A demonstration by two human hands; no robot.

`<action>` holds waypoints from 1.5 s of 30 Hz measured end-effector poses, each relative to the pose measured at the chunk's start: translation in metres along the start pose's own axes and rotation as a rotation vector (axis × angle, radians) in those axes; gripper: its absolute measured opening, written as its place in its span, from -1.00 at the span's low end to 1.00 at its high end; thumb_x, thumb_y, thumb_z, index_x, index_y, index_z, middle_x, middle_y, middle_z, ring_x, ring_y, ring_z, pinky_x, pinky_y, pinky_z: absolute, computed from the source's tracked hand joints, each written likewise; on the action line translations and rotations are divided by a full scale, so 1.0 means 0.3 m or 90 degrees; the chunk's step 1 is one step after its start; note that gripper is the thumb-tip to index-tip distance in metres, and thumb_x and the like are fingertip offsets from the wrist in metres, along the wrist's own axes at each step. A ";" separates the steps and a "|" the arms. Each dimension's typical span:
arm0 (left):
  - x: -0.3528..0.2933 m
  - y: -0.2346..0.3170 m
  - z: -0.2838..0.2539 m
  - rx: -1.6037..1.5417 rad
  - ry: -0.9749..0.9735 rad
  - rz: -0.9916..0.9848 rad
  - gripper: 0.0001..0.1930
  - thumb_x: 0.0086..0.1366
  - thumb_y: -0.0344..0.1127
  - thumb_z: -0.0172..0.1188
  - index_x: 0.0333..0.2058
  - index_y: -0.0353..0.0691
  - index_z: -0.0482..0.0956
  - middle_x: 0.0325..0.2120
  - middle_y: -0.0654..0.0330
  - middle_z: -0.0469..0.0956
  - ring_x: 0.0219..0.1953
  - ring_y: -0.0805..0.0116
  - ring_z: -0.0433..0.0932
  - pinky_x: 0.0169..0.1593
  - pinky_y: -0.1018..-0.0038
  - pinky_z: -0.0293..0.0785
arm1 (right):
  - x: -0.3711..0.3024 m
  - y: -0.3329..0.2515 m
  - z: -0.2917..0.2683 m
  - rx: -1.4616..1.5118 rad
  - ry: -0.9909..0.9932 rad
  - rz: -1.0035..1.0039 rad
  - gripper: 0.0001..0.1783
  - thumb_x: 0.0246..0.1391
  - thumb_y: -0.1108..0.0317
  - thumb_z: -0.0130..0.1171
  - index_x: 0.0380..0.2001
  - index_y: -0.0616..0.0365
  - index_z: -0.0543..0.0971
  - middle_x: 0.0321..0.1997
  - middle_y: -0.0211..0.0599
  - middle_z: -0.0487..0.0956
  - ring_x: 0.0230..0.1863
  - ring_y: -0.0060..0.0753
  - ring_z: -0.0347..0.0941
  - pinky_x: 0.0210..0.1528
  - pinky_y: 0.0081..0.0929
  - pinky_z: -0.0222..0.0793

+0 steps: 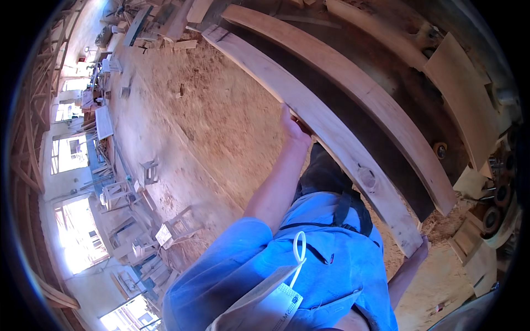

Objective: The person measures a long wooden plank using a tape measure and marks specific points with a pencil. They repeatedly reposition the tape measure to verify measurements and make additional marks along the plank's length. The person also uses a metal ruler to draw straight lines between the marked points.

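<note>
A long pale wooden plank runs from the upper middle down to the lower right, with a round knot near its lower end. My left hand grips its edge about midway along, fingers partly hidden under the wood. My right hand holds the plank's near end, mostly hidden behind it. A second, similar plank lies beside the first on a dark machine bed. My blue shirt and a white face mask hanging at my chest fill the lower middle.
The floor is covered in sawdust. Wooden stools and furniture parts stand along the left by bright openings. More boards and machine wheels are at the right. Timber offcuts lie at the top.
</note>
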State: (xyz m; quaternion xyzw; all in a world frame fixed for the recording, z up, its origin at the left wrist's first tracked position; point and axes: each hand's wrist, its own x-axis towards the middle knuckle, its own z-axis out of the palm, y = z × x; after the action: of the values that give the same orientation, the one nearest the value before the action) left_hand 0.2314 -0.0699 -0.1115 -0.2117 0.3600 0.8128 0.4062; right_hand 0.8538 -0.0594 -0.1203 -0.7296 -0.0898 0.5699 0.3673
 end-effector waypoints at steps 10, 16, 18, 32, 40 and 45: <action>-0.035 -0.004 0.013 0.000 -0.090 0.107 -0.38 0.45 0.12 -0.25 0.30 -0.14 0.34 0.21 0.04 0.45 0.20 -0.04 0.48 0.23 0.06 0.47 | -0.343 -0.040 0.074 0.094 -0.115 -0.155 -0.36 0.40 0.04 -0.12 0.31 0.34 0.34 0.24 -0.02 0.47 0.30 0.05 0.36 0.32 0.03 0.36; -0.072 -0.059 0.043 0.060 -0.089 0.069 -0.35 0.44 0.19 -0.19 0.29 -0.15 0.34 0.18 0.04 0.47 0.18 0.03 0.49 0.22 0.12 0.49 | -0.339 -0.068 -0.029 0.077 -0.087 -0.105 -0.39 0.41 0.04 -0.13 0.30 0.29 0.35 0.30 0.01 0.41 0.32 0.10 0.34 0.34 0.06 0.35; -0.050 -0.089 0.058 0.112 -0.103 0.129 -0.27 0.39 0.30 -0.20 0.28 -0.15 0.35 0.15 0.04 0.49 0.17 0.04 0.50 0.21 0.10 0.50 | -0.347 -0.068 -0.012 0.112 -0.060 -0.083 -0.42 0.41 0.05 -0.13 0.25 0.29 0.40 0.28 0.01 0.43 0.31 0.08 0.36 0.32 0.04 0.37; 0.186 -0.161 -0.180 0.204 -0.232 0.033 -0.15 0.26 0.44 -0.09 0.26 -0.14 0.38 0.18 0.08 0.45 0.22 0.04 0.41 0.30 0.10 0.37 | -0.200 -0.074 -0.055 0.064 -0.051 -0.320 -0.55 0.42 0.19 -0.13 0.04 0.36 0.55 -0.02 -0.10 0.63 0.05 -0.20 0.55 0.17 -0.23 0.46; 0.194 -0.153 -0.096 0.280 -0.251 0.002 -0.06 0.25 0.48 -0.19 0.39 -0.11 0.21 0.39 0.06 0.23 0.41 -0.08 0.18 0.45 -0.05 0.10 | -0.145 -0.136 0.072 0.084 -0.069 -0.340 -0.54 0.40 0.17 -0.13 -0.02 0.39 0.55 -0.04 -0.01 0.63 0.03 -0.13 0.55 0.19 -0.23 0.43; 0.166 -0.157 -0.071 0.333 -0.235 0.035 -0.09 0.29 0.45 -0.20 0.42 -0.09 0.16 0.41 0.07 0.18 0.43 -0.08 0.15 0.46 -0.07 0.07 | -0.205 -0.173 0.140 0.120 -0.061 -0.309 -0.53 0.40 0.17 -0.14 -0.04 0.41 0.55 -0.06 0.03 0.63 0.00 -0.12 0.56 0.16 -0.24 0.44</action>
State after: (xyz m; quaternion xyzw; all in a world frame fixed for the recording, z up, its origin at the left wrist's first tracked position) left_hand 0.2418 -0.0416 -0.1765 0.0607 0.4823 0.7281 0.4833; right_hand 0.8105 -0.0379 -0.0435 -0.6211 -0.2257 0.5053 0.5549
